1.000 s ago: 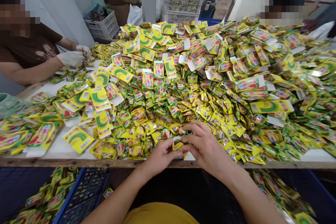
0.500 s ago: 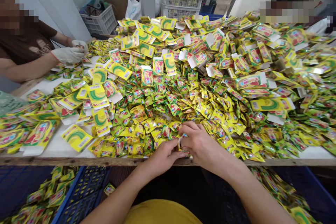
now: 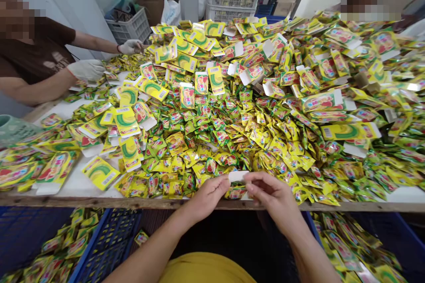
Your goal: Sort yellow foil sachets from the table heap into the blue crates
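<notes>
A small printed carton [image 3: 236,192] is held at the table's front edge, its white flap [image 3: 237,177] raised toward the pile. My left hand [image 3: 210,194] grips its left side with thumb and fingers. At the right end of the flap, my right hand [image 3: 272,194] pinches with thumb and forefinger. Small yellow and green sachets [image 3: 212,141] are heaped just beyond both hands. Part of the carton is hidden by my fingers.
Flat and half-open cartons [image 3: 186,55] pile up at the back. Blue crates [image 3: 89,247] filled with cartons stand below the front edge. At the left, a co-worker's gloved hands [image 3: 86,70] are over the sachets. A pale green cup-like object [image 3: 15,128] lies at the left edge.
My right hand has come down and right, from over the carton to its flap's right end. The white flap now shows. One co-worker's gloved hand has reached out to the pile.
</notes>
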